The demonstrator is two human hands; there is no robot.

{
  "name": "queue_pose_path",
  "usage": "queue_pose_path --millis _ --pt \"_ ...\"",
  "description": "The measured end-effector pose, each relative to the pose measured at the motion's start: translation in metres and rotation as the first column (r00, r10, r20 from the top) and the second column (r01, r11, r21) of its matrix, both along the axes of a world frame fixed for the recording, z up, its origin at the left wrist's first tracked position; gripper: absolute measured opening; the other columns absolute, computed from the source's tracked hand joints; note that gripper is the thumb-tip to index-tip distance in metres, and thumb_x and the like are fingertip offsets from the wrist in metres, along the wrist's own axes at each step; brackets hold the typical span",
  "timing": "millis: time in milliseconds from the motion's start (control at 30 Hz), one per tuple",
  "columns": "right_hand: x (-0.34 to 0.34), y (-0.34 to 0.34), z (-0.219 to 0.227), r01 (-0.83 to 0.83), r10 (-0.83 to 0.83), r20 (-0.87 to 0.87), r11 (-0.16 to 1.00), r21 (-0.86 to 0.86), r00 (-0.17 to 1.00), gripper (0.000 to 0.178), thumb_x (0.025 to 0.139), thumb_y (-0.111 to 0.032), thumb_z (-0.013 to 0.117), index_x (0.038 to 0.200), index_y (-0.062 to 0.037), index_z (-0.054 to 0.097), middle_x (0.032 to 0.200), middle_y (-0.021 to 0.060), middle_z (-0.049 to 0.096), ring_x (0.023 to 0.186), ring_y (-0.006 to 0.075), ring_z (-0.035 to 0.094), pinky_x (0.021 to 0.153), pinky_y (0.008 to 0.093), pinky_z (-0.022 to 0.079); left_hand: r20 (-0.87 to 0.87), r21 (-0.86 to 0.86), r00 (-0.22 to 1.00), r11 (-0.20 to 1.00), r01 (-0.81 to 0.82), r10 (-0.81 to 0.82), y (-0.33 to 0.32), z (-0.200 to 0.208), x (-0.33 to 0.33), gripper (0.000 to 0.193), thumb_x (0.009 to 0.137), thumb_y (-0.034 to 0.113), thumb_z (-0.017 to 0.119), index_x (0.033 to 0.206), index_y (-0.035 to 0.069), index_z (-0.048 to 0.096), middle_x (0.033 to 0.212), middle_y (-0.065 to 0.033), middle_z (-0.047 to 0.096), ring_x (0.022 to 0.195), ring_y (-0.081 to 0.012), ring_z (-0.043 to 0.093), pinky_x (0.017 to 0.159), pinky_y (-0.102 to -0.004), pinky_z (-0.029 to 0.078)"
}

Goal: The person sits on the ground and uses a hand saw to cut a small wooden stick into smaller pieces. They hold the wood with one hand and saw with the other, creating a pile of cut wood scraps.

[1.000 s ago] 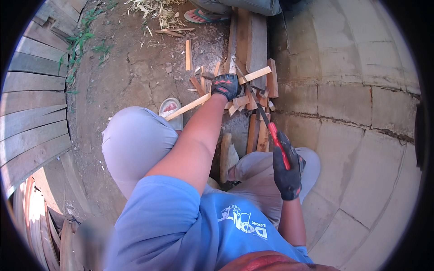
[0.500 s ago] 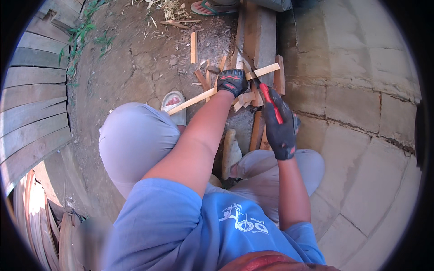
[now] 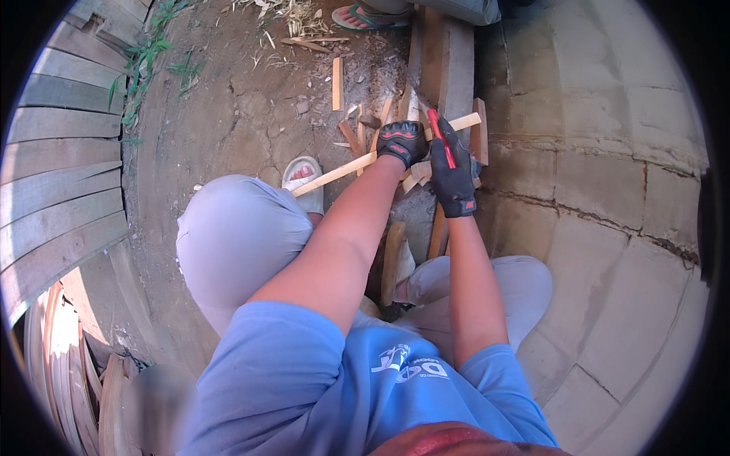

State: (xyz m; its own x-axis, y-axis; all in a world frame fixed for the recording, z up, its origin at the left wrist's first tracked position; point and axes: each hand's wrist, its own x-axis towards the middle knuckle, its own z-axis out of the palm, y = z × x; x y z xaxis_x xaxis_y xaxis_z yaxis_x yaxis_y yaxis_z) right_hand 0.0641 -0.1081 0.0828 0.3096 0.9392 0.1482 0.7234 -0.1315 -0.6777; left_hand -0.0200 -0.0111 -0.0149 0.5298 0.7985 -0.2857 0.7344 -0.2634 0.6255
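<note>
My left hand (image 3: pixel 403 142), in a black glove with red marks, is closed around a thin strip of pale wood (image 3: pixel 334 174) and presses it down over a wooden beam. The strip slants from beside my left foot up to the right. My right hand (image 3: pixel 453 171), gloved the same way, grips the red handle (image 3: pixel 441 138) of a handsaw just right of the left hand. The saw's blade is mostly hidden at this moment. Beyond the right hand, the strip's far end (image 3: pixel 466 121) sticks out. Short wood offcuts (image 3: pixel 414 176) lie beneath the hands.
Long wooden beams (image 3: pixel 455 68) run away from me along a concrete block surface (image 3: pixel 601 182) on the right. A loose wood piece (image 3: pixel 338 83) and shavings lie on the dirt. Another person's sandalled foot (image 3: pixel 363 18) is at the top. Planks (image 3: pixel 65 152) line the left.
My right hand has pushed the saw forward and up, close beside the left hand; the blade seen earlier is now mostly hidden. My left hand keeps its hold on the strip.
</note>
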Motion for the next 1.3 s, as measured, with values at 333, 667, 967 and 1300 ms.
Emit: queue_pose_path --millis 333,667,967,1300 --pt "0.001 -0.023 0.014 0.017 -0.012 0.039 0.994 -0.113 0.999 0.046 0.108 -0.030 0.062 0.149 -0.0092 0.063 0.136 0.0206 0.072 0.125 0.0370 0.069 0.105 0.0443 0.054 0.054 -0.035 0.998 0.999 -0.020 0.022 0.003 0.004 -0.004 0.041 0.089 0.046 0.071 0.107 0.012 0.083 0.112 -0.0183 0.079 0.106 -0.0361 0.077 0.092 -0.0484 0.061" --pt "0.002 -0.011 0.029 0.040 -0.008 0.141 0.974 -0.224 0.990 0.046 0.107 -0.038 0.060 0.149 -0.0193 0.064 0.133 0.0226 0.071 0.120 0.0423 0.069 0.099 0.0491 0.055 0.030 -0.076 1.000 0.997 0.005 -0.003 0.000 0.008 -0.003 0.039 0.094 0.044 0.066 0.113 0.013 0.080 0.116 -0.0196 0.078 0.110 -0.0363 0.075 0.096 -0.0497 0.059" --pt "-0.026 -0.058 0.129 0.150 -0.096 0.157 0.911 -0.383 0.983 0.041 0.107 -0.026 0.061 0.146 -0.0125 0.067 0.134 0.0189 0.073 0.122 0.0367 0.071 0.102 0.0436 0.054 0.019 0.181 0.997 0.980 -0.081 0.079 -0.031 -0.013 0.007 0.024 0.092 0.030 0.066 0.103 0.012 0.076 0.103 -0.0124 0.079 0.097 -0.0312 0.078 0.083 -0.0468 0.058" --pt "-0.037 -0.155 0.189 0.232 -0.153 0.214 0.878 -0.420 0.965 0.039 0.105 -0.017 0.064 0.144 -0.0121 0.069 0.131 0.0185 0.075 0.109 0.0306 0.077 0.093 0.0387 0.058 0.008 -0.135 0.999 0.990 -0.046 0.048 -0.025 0.006 0.009 0.043 0.090 0.040 0.068 0.117 0.008 0.077 0.118 -0.0206 0.077 0.112 -0.0363 0.075 0.096 -0.0482 0.059"
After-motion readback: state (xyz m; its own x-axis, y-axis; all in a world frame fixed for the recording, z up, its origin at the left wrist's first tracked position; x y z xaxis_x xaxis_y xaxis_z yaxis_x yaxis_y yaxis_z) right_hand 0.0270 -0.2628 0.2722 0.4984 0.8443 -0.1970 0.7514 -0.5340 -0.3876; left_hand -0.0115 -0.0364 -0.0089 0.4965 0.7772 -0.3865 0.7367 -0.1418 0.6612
